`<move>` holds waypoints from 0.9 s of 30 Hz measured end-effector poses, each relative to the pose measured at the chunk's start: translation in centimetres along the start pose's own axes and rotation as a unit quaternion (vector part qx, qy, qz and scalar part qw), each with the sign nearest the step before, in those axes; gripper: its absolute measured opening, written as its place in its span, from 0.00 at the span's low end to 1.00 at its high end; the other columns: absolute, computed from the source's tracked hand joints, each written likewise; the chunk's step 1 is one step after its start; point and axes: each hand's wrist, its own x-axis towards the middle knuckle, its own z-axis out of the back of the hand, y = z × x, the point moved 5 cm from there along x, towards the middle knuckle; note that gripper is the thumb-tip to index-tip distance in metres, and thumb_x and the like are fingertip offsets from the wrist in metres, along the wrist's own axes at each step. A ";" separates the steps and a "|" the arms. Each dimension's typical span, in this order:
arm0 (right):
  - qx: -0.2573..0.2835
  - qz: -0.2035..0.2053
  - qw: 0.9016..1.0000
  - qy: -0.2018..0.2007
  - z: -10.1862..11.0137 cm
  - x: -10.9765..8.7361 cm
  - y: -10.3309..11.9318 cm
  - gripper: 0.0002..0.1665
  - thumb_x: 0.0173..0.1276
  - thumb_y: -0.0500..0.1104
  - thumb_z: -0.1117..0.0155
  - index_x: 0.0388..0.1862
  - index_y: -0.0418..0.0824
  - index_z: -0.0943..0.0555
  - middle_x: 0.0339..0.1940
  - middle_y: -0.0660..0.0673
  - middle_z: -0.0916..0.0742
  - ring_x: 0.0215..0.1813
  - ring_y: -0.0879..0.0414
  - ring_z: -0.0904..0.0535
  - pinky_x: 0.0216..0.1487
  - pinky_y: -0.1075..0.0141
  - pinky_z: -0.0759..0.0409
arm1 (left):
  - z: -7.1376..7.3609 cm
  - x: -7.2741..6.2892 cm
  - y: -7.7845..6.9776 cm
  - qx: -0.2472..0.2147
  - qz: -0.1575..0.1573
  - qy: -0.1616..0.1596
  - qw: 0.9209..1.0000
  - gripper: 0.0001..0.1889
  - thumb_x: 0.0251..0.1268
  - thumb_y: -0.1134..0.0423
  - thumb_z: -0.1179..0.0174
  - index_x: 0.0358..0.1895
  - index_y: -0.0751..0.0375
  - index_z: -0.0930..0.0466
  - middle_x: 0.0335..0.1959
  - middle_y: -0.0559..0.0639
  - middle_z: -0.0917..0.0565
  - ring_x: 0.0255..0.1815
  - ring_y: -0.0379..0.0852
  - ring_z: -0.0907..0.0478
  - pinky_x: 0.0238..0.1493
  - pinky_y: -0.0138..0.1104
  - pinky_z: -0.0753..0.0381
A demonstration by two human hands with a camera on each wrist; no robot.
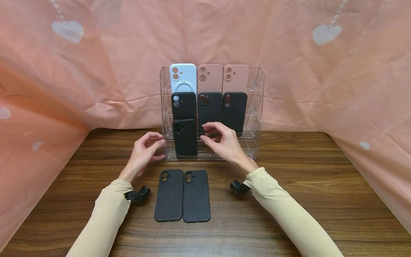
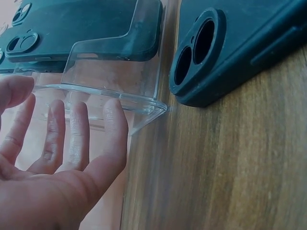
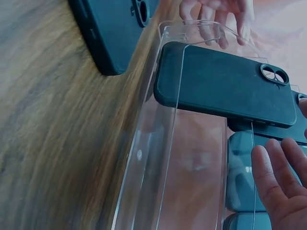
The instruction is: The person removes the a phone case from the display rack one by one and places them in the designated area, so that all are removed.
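Observation:
A clear acrylic stepped rack [image 1: 210, 156] holds upright phone cases. My left hand [image 1: 144, 151] is at the rack's left side, its fingertips [image 2: 114, 108] right at the clear side wall and its fingers loosely bent. My right hand [image 1: 223, 141] hovers in front of the rack with thumb and fingers parted and nothing between them. Just left of it, a black phone case [image 1: 185, 139] leans in the lowest occupied tier at the left. Two more black cases, a left one [image 1: 169, 196] and a right one [image 1: 196, 197], lie side by side on the table in front.
Behind stand three black cases [image 1: 210, 114] in a middle row. Above them are a white case with a ring [image 1: 183, 76] and two pink cases [image 1: 236, 82]. The wooden table [image 1: 289, 171] meets a pink heart-patterned cloth [image 1: 289, 53] at the back and sides.

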 end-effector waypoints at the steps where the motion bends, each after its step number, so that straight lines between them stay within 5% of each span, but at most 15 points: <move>1: 0.002 0.001 1.000 -0.002 -0.1 0.1 0.0 0.21 0.65 0.37 0.26 0.57 0.38 0.17 0.49 0.37 0.12 0.48 0.47 0.12 0.44 0.52 0.10 | 0.0 0.0 0.0 0.000 0.000 0.000 1.000 0.14 0.75 0.60 0.38 0.57 0.58 0.25 0.51 0.47 0.19 0.54 0.44 0.19 0.48 0.45 0.10; 27: -0.001 0.008 1.000 -0.007 -2.0 2.7 0.4 0.23 0.67 0.37 0.28 0.61 0.40 0.18 0.53 0.40 0.15 0.48 0.49 0.13 0.44 0.56 0.10 | 0.1 0.0 0.0 0.000 0.002 0.005 1.000 0.14 0.75 0.60 0.39 0.58 0.58 0.26 0.49 0.43 0.20 0.55 0.43 0.19 0.48 0.44 0.09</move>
